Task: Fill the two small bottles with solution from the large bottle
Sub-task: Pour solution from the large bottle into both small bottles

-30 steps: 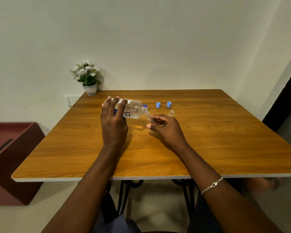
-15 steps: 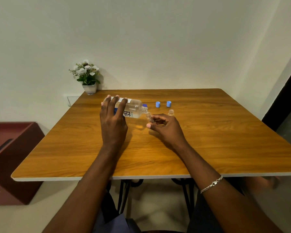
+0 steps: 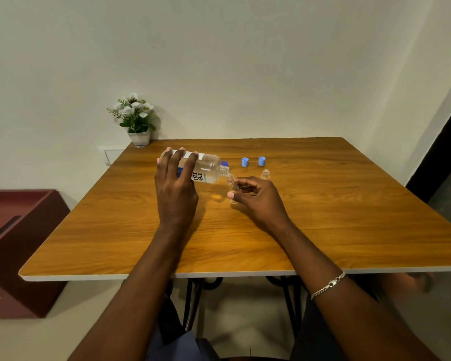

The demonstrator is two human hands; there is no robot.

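Note:
My left hand (image 3: pixel 176 190) grips the large clear bottle (image 3: pixel 207 168), which lies tipped almost level with its open mouth pointing right. That mouth sits right over the neck of a small clear bottle (image 3: pixel 232 187) that my right hand (image 3: pixel 258 201) pinches upright on the wooden table (image 3: pixel 323 217). A second small clear bottle (image 3: pixel 265 174) stands open just beyond my right hand. Two light blue caps (image 3: pixel 245 162) (image 3: pixel 261 161) rest behind the bottles, and a darker blue cap (image 3: pixel 224 164) peeks out behind the large bottle's neck.
A small pot of white flowers (image 3: pixel 137 121) stands at the table's far left corner against the wall. A dark red cabinet (image 3: pixel 16 238) sits on the floor to the left. The table's near edge runs just in front of my forearms.
Nothing has visibly changed in how the hands and bottles stand; only the camera view has shifted slightly.

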